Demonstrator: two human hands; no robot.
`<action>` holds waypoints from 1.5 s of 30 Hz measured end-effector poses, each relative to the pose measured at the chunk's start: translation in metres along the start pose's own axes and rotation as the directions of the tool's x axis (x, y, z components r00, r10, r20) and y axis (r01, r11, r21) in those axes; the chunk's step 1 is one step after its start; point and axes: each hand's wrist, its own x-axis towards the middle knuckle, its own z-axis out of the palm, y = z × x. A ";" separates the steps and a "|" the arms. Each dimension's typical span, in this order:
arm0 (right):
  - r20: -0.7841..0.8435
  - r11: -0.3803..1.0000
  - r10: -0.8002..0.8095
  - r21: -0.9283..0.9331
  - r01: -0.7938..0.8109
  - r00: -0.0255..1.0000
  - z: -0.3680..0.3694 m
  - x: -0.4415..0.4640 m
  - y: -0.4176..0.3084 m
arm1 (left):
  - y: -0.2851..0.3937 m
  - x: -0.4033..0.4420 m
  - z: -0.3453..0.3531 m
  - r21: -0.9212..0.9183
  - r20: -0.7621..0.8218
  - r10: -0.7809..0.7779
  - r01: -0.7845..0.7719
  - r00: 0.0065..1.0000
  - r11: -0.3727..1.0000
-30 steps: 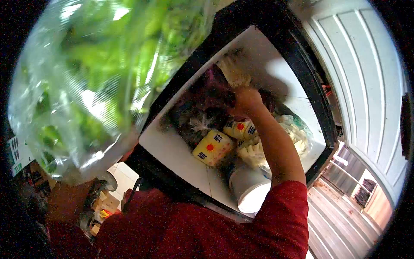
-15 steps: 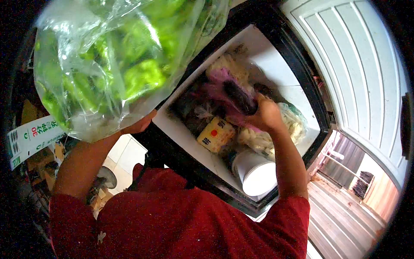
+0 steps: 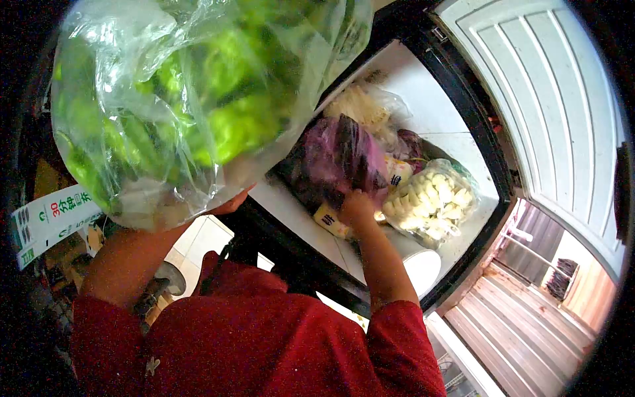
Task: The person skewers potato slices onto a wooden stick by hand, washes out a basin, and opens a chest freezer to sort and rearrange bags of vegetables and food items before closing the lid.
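My left hand [image 3: 231, 202] is under a large clear plastic bag of green vegetables [image 3: 218, 99], its fingers mostly hidden by the bag. Inside the white-lined chest, my right hand [image 3: 358, 206] is closed on the lower part of a purple plastic bag [image 3: 350, 155] with dark contents. Right of that hand lies a clear bag of pale, cut pieces [image 3: 433, 202]. Partly under the purple bag are yellow-and-white printed packages [image 3: 331, 221]. A white round container [image 3: 421, 270] stands near the chest's front, behind my right forearm.
The chest's black rim [image 3: 463, 79] surrounds the white interior. Another clear bag with pale contents [image 3: 360, 106] lies at its far end. A white ribbed door panel [image 3: 536, 99] stands at the right. A printed white-and-green strip [image 3: 56, 218] hangs at the left.
My right hand has moved left and toward me with the purple bag, which now covers much of the printed packages. The bag of pale pieces shows more fully. The green bag has shifted slightly right.
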 end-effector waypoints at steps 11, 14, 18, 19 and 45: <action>-0.105 0.953 -0.140 -0.285 0.105 0.985 -0.026 -0.002 -0.021 | 0.002 -0.019 -0.022 -0.186 0.054 -0.069 0.078 0.996 0.979; -0.216 0.922 -0.207 -0.370 0.116 0.954 0.019 0.011 -0.011 | 0.002 -0.022 -0.025 -0.209 0.069 -0.087 0.099 0.994 0.973; -0.184 0.929 -0.280 -0.301 0.218 0.942 0.007 0.037 0.017 | 0.002 -0.024 -0.032 -0.231 0.083 -0.110 0.127 0.990 0.965; -0.231 0.922 -0.290 -0.327 0.206 0.929 -0.004 0.044 0.020 | 0.003 -0.025 -0.034 -0.236 0.085 -0.111 0.128 0.990 0.963; -0.060 0.984 -0.138 -0.124 0.129 0.989 0.023 0.133 0.017 | -0.005 -0.048 -0.061 -0.287 0.175 -0.183 0.228 0.967 0.930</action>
